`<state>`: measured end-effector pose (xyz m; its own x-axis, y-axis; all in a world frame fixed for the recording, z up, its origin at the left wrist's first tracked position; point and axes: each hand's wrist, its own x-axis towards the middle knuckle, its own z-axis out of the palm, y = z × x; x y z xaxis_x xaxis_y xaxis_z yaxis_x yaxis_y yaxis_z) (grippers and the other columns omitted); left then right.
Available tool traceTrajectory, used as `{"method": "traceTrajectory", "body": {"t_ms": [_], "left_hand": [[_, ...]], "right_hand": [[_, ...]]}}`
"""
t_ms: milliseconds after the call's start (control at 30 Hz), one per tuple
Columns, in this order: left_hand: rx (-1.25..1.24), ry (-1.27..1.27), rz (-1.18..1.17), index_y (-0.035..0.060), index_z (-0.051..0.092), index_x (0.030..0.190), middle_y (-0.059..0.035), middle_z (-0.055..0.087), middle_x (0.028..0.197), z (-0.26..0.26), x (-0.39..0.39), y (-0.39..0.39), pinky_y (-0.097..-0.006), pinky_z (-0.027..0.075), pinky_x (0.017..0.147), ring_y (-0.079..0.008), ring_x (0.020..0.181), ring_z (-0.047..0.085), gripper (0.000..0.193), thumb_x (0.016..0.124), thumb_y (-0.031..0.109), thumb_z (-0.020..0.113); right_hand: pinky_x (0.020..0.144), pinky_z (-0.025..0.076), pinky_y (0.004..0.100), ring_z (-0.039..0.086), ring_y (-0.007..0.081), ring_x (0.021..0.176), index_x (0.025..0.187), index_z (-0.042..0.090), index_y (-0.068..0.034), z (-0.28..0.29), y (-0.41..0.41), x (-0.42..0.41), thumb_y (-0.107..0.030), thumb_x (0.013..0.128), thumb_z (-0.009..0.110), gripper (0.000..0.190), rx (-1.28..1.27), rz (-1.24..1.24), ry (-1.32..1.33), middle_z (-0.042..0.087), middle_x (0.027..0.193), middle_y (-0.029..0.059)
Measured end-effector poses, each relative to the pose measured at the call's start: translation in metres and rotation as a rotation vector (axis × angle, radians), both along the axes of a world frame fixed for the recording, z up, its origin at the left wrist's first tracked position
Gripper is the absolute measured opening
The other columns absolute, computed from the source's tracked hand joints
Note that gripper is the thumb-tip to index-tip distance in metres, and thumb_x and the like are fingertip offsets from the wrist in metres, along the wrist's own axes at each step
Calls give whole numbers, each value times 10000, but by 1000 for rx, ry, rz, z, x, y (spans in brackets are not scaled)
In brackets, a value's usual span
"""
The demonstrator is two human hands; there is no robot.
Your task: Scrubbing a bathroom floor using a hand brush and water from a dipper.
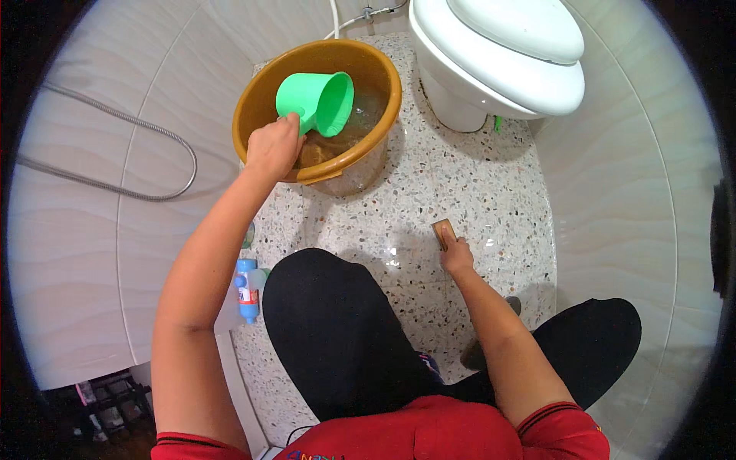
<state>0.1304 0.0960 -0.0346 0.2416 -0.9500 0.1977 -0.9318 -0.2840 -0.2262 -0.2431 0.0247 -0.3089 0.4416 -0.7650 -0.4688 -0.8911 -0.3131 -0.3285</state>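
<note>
My left hand (275, 148) grips the handle of a green plastic bath mug (305, 92). The mug is tipped on its side over a round brown plastic tub (391, 112), its mouth turned to the right. Water (371, 109) lies in the tub. Lower down on the right, my right hand (458, 254) holds a small brown rectangular block (443, 231) against the speckled terrazzo floor (368, 230). The block looks like the back of a scrubbing brush, but its underside is hidden.
A white toilet (500, 63) stands at the back right, beside the tub. Along the left wall hangs a metal shower hose (167, 129). A blue bottle (248, 290) lies on the floor near my left knee. Light tiled walls (609, 172) close in both sides.
</note>
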Motion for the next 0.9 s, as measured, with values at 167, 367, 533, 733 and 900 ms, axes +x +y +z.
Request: {"method": "traceTrajectory", "body": {"t_ms": [167,367,533,733,900], "left_hand": [[8,17,25,51,444,926,-150,599,773,-2,4,15,-436,495,556,-330,667,615,288,793,235,621],[-35,236,108,41,436,904,-177,614,721,19,-12,18,-452,479,569,-352,665,610,316,789,258,636],[-233,1064,301,-7,489,764,-137,580,644,40,-6,22,-355,470,547,-244,552,589,354,787,298,670],[-164,413,146,-15,530,833,-196,629,767,47,-8,26,-438,486,608,-333,685,629,340,806,314,616],[323,186,257,29,624,927,-160,661,902,-8,-13,-25,-395,524,702,-305,821,654,262,724,193,639]], "right_hand": [[839,475,407,544,358,1004,1370,318,-328,-7,-12,6,-194,746,628,709,30,-24,56,508,1087,217],[843,474,404,556,369,991,1356,338,-332,-12,-15,6,-179,749,612,682,44,-58,29,524,1064,235],[841,472,415,562,381,976,1340,355,-354,-15,-23,5,-168,758,600,659,45,-6,61,539,1061,238],[829,475,424,563,371,985,1317,400,-353,0,-43,8,-201,767,596,604,-50,192,33,533,1101,227],[823,486,375,588,294,979,1235,485,-274,57,-90,17,-221,768,598,484,106,564,365,599,1065,144]]}}
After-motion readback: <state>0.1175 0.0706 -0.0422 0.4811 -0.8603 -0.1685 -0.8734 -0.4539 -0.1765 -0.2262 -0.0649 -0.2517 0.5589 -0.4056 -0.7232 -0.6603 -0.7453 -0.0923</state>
